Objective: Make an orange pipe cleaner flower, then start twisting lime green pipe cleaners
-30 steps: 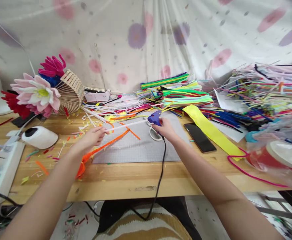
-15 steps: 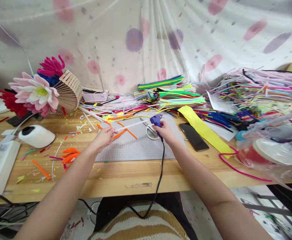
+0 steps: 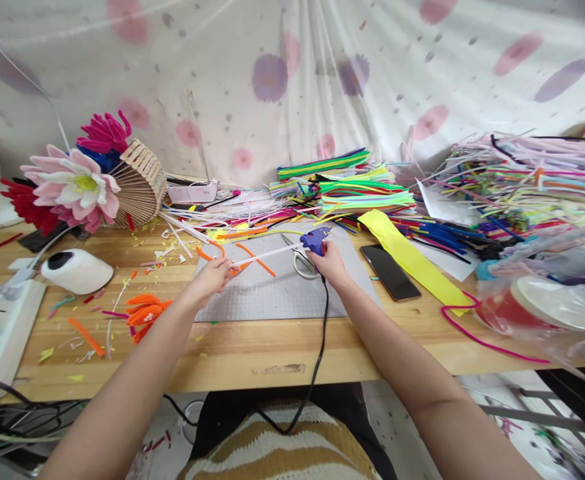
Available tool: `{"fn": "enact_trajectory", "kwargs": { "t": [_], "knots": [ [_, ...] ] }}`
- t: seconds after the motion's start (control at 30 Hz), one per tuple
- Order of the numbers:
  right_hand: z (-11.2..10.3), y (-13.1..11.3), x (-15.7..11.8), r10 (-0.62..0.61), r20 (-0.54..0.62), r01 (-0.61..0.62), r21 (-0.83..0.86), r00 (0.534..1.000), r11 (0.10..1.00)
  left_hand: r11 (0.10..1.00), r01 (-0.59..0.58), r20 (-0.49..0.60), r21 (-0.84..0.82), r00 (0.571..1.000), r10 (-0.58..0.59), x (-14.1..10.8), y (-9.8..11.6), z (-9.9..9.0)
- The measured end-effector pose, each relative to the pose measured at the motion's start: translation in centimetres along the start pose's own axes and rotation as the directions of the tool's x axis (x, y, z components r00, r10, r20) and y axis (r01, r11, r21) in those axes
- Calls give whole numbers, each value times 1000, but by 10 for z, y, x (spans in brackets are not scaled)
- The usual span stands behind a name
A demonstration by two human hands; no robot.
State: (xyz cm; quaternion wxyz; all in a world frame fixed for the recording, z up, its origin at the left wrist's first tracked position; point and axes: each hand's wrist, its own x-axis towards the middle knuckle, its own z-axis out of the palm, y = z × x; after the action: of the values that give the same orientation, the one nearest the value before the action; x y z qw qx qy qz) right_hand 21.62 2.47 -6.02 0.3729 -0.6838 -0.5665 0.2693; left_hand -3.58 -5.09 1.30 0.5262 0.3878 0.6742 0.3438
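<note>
My right hand [image 3: 329, 263] is wrapped round a purple glue gun [image 3: 315, 240], its nozzle pointing right. From the gun's rear a long white glue stick [image 3: 267, 255] runs left to my left hand [image 3: 215, 275], whose fingers pinch its far end. Orange pipe cleaner pieces [image 3: 263, 261] lie on the grey cutting mat [image 3: 277, 300] close to my left fingers; whether one touches them I cannot tell. Scissors [image 3: 304, 265] rest on the mat, partly hidden behind the gun and my right hand. The gun's black cord [image 3: 322, 333] hangs over the table edge.
At left are an orange pipe cleaner flower [image 3: 145, 313], a white thread cone [image 3: 77, 271], a power strip [image 3: 12, 333] and a flower-filled basket [image 3: 139, 193]. Pipe cleaner bundles [image 3: 362, 193] line the back. A phone [image 3: 391, 272], yellow ribbon [image 3: 417, 263] and plastic-wrapped tub [image 3: 552, 303] stand right.
The view has shifted slightly. Both hands keep their hold on the glue gun and glue stick, with almost no movement.
</note>
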Motion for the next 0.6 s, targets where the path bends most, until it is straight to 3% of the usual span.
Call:
{"fn": "enact_trajectory", "kwargs": {
  "t": [0.23, 0.43, 0.6],
  "knots": [
    [3, -3, -2, -54, -9, 55, 110, 998, 992, 998, -29, -5, -47, 1000, 29, 4, -7, -1],
    [-1, 0, -2, -68, 50, 63, 81, 996, 995, 995, -29, -33, -98, 999, 26, 7, -9, -4],
    [2, -1, -4, -71, 20, 71, 11, 997, 997, 999, -50, -67, -9, 997, 50, 8, -11, -1]
  ]
}}
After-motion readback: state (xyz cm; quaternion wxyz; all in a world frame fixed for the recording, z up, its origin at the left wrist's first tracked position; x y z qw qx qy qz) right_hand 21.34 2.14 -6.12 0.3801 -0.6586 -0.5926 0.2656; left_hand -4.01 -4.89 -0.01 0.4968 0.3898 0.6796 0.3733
